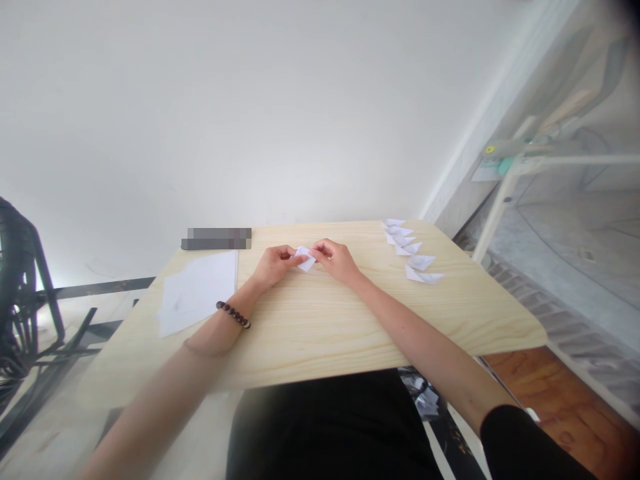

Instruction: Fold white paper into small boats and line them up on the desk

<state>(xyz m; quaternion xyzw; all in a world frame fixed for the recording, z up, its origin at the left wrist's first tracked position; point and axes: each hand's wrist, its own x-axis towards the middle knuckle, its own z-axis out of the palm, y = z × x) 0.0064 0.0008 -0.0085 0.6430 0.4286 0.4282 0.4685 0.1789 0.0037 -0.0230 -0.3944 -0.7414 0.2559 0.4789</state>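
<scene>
A small folded piece of white paper (pixel 305 264) is pinched between my two hands, above the middle of the wooden table. My left hand (pixel 274 267) grips its left side with thumb and fingers; a dark bead bracelet is on that wrist. On the paper's right side, my right hand (pixel 339 260) pinches an edge between thumb and forefinger. Several folded paper boats (pixel 424 275) stand in a slanting row on the right part of the table. White paper sheets (pixel 197 293) lie in a loose stack to the left of my left hand.
A pixelated dark block (pixel 217 239) sits at the table's (pixel 320 340) back left. The white wall (pixel 300 120) rises right behind the table. A dark chair frame (pixel 37 280) stands at the left, and a white metal frame (pixel 500 207) at the right.
</scene>
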